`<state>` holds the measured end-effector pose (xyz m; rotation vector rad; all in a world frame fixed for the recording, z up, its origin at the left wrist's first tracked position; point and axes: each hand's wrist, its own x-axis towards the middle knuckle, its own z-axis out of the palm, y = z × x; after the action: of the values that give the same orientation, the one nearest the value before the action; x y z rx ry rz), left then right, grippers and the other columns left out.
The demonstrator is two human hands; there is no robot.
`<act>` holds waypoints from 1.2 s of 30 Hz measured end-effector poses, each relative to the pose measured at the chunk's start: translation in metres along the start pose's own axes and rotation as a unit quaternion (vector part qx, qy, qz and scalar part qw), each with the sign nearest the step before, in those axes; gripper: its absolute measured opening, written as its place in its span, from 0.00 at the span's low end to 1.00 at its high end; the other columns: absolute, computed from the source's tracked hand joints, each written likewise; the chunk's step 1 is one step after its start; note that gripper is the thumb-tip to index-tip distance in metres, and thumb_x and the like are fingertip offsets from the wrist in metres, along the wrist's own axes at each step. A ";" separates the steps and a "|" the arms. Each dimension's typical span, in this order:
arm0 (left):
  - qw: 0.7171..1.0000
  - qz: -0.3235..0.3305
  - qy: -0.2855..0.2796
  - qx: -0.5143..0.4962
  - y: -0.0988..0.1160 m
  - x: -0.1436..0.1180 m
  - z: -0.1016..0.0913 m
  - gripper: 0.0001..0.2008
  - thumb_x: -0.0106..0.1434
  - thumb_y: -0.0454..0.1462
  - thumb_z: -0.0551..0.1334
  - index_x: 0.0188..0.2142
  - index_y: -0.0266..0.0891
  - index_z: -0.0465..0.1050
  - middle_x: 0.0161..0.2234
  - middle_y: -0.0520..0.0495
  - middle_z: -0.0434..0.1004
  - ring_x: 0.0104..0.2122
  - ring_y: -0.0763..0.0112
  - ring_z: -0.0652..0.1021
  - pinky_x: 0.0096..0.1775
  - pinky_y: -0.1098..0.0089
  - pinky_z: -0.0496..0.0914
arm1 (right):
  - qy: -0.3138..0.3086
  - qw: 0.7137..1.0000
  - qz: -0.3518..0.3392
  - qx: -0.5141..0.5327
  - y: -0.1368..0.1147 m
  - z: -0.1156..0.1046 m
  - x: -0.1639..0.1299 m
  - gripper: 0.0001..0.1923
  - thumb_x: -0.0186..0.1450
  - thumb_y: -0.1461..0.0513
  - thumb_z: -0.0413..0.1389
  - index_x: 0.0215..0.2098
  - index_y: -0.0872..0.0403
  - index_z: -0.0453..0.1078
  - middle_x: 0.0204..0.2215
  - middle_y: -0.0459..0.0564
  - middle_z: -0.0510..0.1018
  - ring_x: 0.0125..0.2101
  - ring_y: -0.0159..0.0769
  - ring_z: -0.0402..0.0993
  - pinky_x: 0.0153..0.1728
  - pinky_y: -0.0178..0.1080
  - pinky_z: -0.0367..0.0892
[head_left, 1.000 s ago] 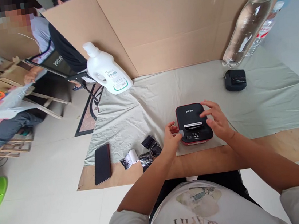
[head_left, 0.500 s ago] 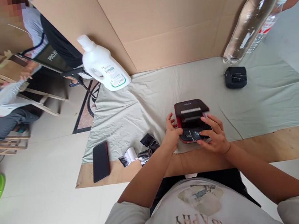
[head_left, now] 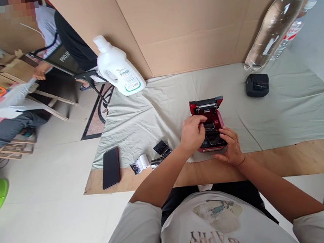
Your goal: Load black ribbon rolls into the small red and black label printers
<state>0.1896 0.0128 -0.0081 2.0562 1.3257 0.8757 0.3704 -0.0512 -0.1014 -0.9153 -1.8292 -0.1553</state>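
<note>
Standing on the cloth in front of me is a small red and black label printer (head_left: 219, 118), its lid (head_left: 206, 103) raised at the back. My left hand (head_left: 192, 134) reaches over its left side, fingers curled into the compartment; what the fingertips pinch is hidden. With fingers along the right side and thumb by the front edge, my right hand (head_left: 231, 147) holds the printer. A dark roll shows partly inside the compartment. Left of my forearm lie a small white roll (head_left: 144, 161) with a black-marked strip and a crumpled black strip (head_left: 162, 148).
A phone (head_left: 110, 168) lies at the table's left. Behind are a white jug (head_left: 121, 69), a cardboard wall (head_left: 194, 49), a black box-shaped device (head_left: 257, 85), a large water bottle (head_left: 277, 22) and a smaller bottle (head_left: 293, 30). Other people sit at the left.
The printer's lid has swung up, baring its red interior. My left hand has moved from its left side over the compartment; my right hand has shifted from the front panel to the right side.
</note>
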 end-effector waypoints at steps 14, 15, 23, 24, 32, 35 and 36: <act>0.984 -0.047 -0.160 0.060 -0.004 0.051 0.036 0.06 0.46 0.28 0.65 0.21 0.39 0.72 0.32 0.35 0.78 0.54 0.38 0.68 0.61 0.45 0.48 | -0.008 1.000 0.020 -0.016 0.002 0.000 -0.005 0.32 0.67 0.44 0.53 0.64 0.49 0.56 0.56 0.59 0.70 0.58 0.53 0.66 0.55 0.60 0.67; 0.983 -0.044 -0.165 0.066 -0.002 0.051 0.033 0.06 0.45 0.28 0.66 0.23 0.38 0.73 0.34 0.35 0.79 0.55 0.38 0.68 0.61 0.46 0.49 | -0.007 1.000 0.023 -0.018 0.002 0.000 -0.005 0.33 0.67 0.44 0.53 0.65 0.49 0.56 0.57 0.59 0.69 0.59 0.53 0.66 0.55 0.60 0.67; 0.996 -0.010 -0.086 -0.038 0.007 0.017 -0.001 0.17 0.51 0.29 0.64 0.41 0.40 0.73 0.42 0.46 0.80 0.46 0.57 0.76 0.58 0.54 0.60 | -0.013 0.999 0.024 -0.030 0.006 -0.003 -0.007 0.47 0.63 0.37 0.52 0.70 0.52 0.48 0.62 0.65 0.62 0.59 0.58 0.64 0.52 0.60 0.68; 0.994 -0.021 -0.055 -0.095 0.004 0.008 -0.010 0.16 0.52 0.30 0.63 0.42 0.40 0.73 0.42 0.47 0.79 0.45 0.60 0.77 0.57 0.57 0.63 | -0.018 0.999 0.025 -0.028 0.006 -0.003 -0.007 0.46 0.63 0.37 0.52 0.70 0.52 0.49 0.62 0.65 0.62 0.58 0.59 0.65 0.53 0.60 0.68; 0.973 -0.224 -0.022 -0.057 -0.087 -0.059 -0.154 0.20 0.46 0.36 0.67 0.41 0.39 0.75 0.43 0.46 0.78 0.49 0.57 0.75 0.55 0.60 0.66 | -0.022 0.999 0.035 -0.016 0.008 -0.002 -0.007 0.42 0.63 0.38 0.54 0.67 0.50 0.53 0.60 0.62 0.64 0.56 0.57 0.67 0.53 0.60 0.67; 0.936 -0.331 -0.071 0.097 -0.125 -0.075 -0.198 0.17 0.46 0.35 0.65 0.39 0.40 0.76 0.40 0.47 0.79 0.45 0.55 0.76 0.52 0.60 0.67 | -0.017 0.999 0.031 -0.006 0.008 0.000 -0.007 0.41 0.63 0.40 0.56 0.66 0.50 0.54 0.60 0.61 0.65 0.56 0.56 0.66 0.54 0.60 0.66; 0.922 -0.355 -0.090 0.126 -0.135 -0.079 -0.206 0.17 0.46 0.35 0.64 0.39 0.40 0.76 0.38 0.48 0.79 0.43 0.55 0.76 0.50 0.60 0.68 | -0.016 0.999 0.030 -0.006 0.008 0.000 -0.007 0.41 0.63 0.41 0.56 0.66 0.50 0.54 0.59 0.61 0.65 0.56 0.55 0.66 0.54 0.59 0.66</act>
<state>-0.0680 0.0083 0.0083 1.5611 1.9565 0.1945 0.3771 -0.0490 -0.1096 -0.9855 -1.8303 -0.1140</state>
